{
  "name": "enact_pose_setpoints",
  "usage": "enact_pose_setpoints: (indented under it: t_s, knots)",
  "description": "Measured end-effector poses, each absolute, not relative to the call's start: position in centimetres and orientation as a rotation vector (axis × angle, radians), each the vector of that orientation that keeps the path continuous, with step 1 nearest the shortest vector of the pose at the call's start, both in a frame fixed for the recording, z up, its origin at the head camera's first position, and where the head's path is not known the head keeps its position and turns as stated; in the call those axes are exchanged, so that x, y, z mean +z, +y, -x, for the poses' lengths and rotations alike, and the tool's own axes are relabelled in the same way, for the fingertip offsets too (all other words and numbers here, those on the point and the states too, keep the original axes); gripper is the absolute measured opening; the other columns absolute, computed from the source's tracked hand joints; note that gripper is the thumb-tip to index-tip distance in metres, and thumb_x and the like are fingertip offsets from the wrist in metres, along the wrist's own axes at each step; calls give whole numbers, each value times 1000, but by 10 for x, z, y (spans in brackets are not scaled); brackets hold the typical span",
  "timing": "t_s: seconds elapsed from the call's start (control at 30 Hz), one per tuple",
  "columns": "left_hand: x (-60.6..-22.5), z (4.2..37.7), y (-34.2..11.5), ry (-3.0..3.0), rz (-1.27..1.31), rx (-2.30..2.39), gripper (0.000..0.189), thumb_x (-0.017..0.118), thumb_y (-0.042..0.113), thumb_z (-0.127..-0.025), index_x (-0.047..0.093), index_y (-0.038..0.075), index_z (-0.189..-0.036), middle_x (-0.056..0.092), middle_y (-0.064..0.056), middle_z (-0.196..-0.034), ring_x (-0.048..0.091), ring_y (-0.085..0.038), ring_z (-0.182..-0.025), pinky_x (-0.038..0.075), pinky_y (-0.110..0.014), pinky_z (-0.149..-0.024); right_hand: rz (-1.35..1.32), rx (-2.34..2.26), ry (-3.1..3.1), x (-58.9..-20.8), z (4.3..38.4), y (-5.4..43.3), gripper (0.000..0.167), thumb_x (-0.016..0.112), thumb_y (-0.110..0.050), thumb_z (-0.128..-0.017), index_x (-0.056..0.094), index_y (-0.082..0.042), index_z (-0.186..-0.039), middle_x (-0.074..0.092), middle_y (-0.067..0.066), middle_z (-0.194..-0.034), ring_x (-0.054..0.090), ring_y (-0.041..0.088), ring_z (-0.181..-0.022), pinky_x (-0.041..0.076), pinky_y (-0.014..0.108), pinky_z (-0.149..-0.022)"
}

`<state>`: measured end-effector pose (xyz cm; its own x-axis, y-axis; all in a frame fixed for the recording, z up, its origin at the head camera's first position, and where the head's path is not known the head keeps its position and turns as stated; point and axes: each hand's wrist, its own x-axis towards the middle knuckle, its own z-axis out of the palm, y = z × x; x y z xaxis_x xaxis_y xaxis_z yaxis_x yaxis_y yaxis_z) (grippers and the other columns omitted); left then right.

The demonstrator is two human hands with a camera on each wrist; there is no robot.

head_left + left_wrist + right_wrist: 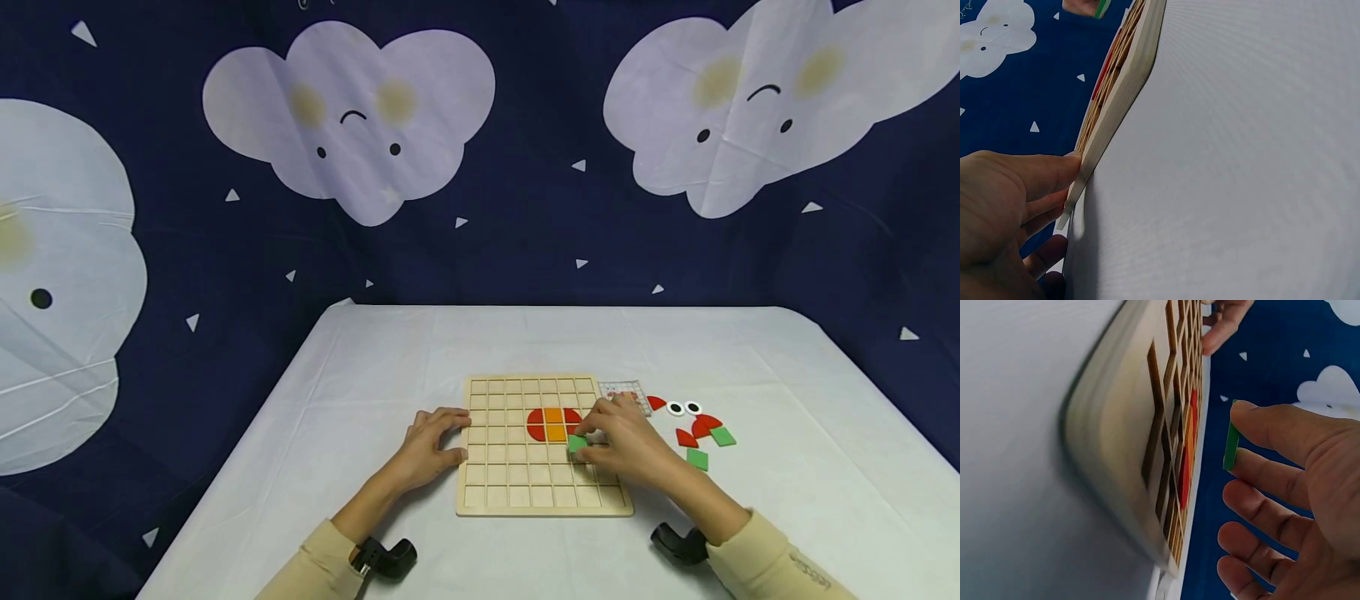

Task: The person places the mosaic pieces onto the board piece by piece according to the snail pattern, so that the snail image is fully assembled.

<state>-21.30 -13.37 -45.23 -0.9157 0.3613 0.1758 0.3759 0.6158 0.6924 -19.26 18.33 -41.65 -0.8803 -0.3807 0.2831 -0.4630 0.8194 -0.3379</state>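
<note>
A square wooden grid board [495,500] lies on the white table. My left hand [429,450] rests at its left edge, thumb and fingertips spread along the side. Between the thumb and index finger of my right hand [628,437], a green square tile [577,444] is pinched, held over the right part of the board. The right wrist view shows this green tile [1232,445] edge-on, above the board's surface. Orange square tiles [554,423] fill cells near the middle, with red quarter-round tiles [536,423] at their left and others at their right, partly behind the right hand.
A small printed card [637,398] lies at the board's right edge, partly covered by the right hand. Farther right are loose red pieces [703,427], two white eye pieces [676,408] and green squares [697,459]. A dark blue cloud-patterned curtain [525,258] hangs behind the table.
</note>
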Motion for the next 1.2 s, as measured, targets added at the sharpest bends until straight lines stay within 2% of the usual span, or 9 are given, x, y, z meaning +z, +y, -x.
enact_pose_setpoints:
  t_s: [0.03, 0.17, 1.2]
  knots:
    - [-452, 213, -134, -2807, 639, -1209, 42, 73, 13, -78, 63, 9, -119, 56, 0, -133, 40, -15, -103, 26, -34, -84, -664, 593, -2802, -417, 194, 180, 20, 82, -27, -67, 72, -21, -83, 58, -9, -84, 43, 12, -84, 36, 33, -77]
    - [-452, 213, -134, -2811, 637, -1206, 42, 73, 13, -78, 63, 9, -119, 56, 0, -133, 40, -15, -103, 26, -34, -84, -681, 596, -2821, -420, 197, 171, 19, 81, -27, -68, 72, -20, -84, 57, -9, -82, 38, 9, -79, 32, 28, -71]
    - [-452, 212, -133, -2821, 620, -1215, 42, 73, 13, -79, 63, 10, -119, 55, 2, -133, 39, -15, -105, 26, -34, -85, -743, 411, -2817, -429, 199, 159, 19, 81, -31, -69, 70, -21, -82, 57, -10, -83, 38, 9, -78, 30, 26, -69]
